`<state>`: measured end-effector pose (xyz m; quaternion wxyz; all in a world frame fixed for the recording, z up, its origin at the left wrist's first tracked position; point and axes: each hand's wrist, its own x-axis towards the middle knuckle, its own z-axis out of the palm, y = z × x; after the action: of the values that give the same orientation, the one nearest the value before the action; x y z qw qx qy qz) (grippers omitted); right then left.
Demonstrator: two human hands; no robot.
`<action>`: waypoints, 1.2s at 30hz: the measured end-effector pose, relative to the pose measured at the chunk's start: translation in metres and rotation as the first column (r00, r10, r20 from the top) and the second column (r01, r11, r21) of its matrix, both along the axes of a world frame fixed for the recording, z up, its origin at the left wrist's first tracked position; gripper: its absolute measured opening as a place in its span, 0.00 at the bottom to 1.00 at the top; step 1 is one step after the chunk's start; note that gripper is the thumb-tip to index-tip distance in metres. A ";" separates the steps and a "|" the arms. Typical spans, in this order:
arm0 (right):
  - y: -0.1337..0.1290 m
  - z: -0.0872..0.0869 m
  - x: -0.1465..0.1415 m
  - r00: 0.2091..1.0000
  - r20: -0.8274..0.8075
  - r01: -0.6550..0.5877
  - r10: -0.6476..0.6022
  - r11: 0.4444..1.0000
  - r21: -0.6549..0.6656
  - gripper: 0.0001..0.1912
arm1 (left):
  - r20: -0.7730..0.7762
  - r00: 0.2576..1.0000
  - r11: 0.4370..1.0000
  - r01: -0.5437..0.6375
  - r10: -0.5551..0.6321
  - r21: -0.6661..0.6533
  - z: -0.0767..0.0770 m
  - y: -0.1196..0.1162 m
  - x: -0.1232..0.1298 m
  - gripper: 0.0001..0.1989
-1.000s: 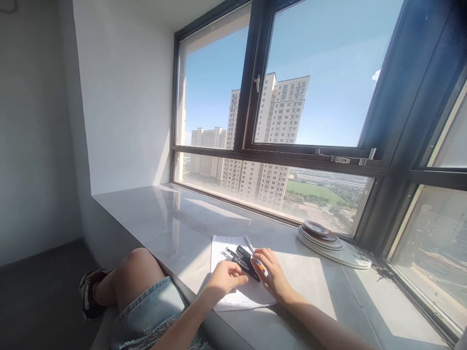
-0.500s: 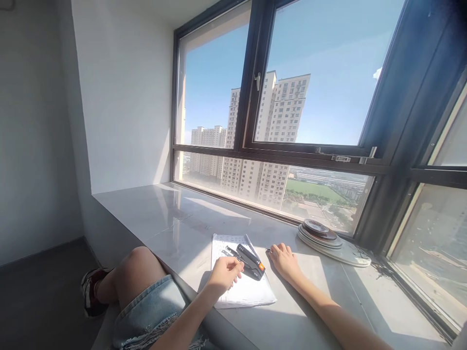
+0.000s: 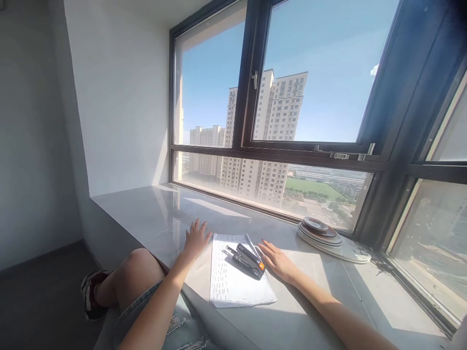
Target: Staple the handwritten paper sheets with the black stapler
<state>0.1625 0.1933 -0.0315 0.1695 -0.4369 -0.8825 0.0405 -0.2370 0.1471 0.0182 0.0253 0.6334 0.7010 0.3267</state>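
Lying on paper (image 3: 242,293): counted one black stapler (image 3: 250,255), opened out, orange near one end; bore pale marks too small to read.
Paper markings: ran in rows of short dark dashes.
Pen (image 3: 251,241): counted one, pale; lay beside the stapler, toward the paper's upper right.
Left hand (image 3: 196,239): spread fingers wide open over the ledge (image 3: 310,296), just left of the paper; contact unclear.
Right hand (image 3: 279,261): lay just right of the paper, fingers extended, slightly parted, tips near the pen.
Plates (image 3: 324,240): stood stacked by the window frame (image 3: 284,151); exact count unclear.
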 end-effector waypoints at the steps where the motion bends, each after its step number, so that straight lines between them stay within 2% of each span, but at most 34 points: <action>1: 0.001 0.000 0.000 1.000 0.010 0.017 -0.016 0.999 -0.045 0.33 | -0.050 0.999 0.995 0.008 -0.013 -0.100 -0.007 0.003 -0.003 0.28; 3: 0.001 0.000 0.000 0.999 0.022 0.033 -0.031 0.996 -0.081 0.34 | -0.115 0.991 0.967 0.043 -0.074 -0.252 -0.018 0.005 -0.004 0.28; 5: 0.000 0.001 -0.001 1.000 0.013 0.013 -0.012 0.998 -0.055 0.33 | -0.150 0.983 0.955 0.061 -0.109 -0.291 -0.024 0.004 -0.005 0.26; 11: -0.006 0.006 -0.002 0.995 -0.091 0.040 -0.031 0.994 0.100 0.26 | -0.171 0.979 0.987 0.084 -0.107 -0.137 -0.030 0.004 -0.008 0.20; 16: -0.015 0.013 -0.003 0.995 -0.055 0.092 -0.081 0.963 0.254 0.17 | -0.181 0.982 0.998 0.042 -0.050 -0.047 -0.032 0.009 -0.010 0.14; 22: -0.016 0.014 -0.003 0.996 0.022 0.082 -0.091 0.963 0.257 0.12 | -0.147 0.985 0.996 -0.089 0.092 0.028 -0.028 0.018 -0.020 0.20; 25: -0.014 0.012 -0.003 0.994 0.012 0.105 -0.111 0.962 0.252 0.09 | -0.141 0.971 0.981 -0.196 0.192 -0.011 -0.029 0.024 -0.024 0.20; 27: -0.013 0.011 -0.002 0.993 0.005 0.113 -0.118 0.962 0.249 0.08 | -0.147 0.966 0.973 -0.224 0.215 -0.055 -0.031 0.028 -0.024 0.23; 29: -0.012 0.009 -0.001 0.993 0.004 0.112 -0.117 0.962 0.250 0.09 | -0.177 0.969 0.971 -0.199 0.174 -0.135 -0.032 0.030 -0.023 0.28; 32: -0.012 0.008 -0.001 0.993 0.012 0.114 -0.121 0.960 0.258 0.09 | -0.222 0.970 0.958 -0.155 0.101 -0.241 -0.032 0.030 -0.022 0.29; 36: -0.012 0.010 -0.001 0.992 0.026 0.116 -0.127 0.960 0.255 0.08 | -0.246 0.966 0.954 -0.148 0.083 -0.262 -0.032 0.026 -0.021 0.29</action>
<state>0.1610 0.1812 -0.0220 0.2073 -0.4658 -0.8553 -0.0923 -0.2585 0.1734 -0.0138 0.0127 0.6150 0.7741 0.1498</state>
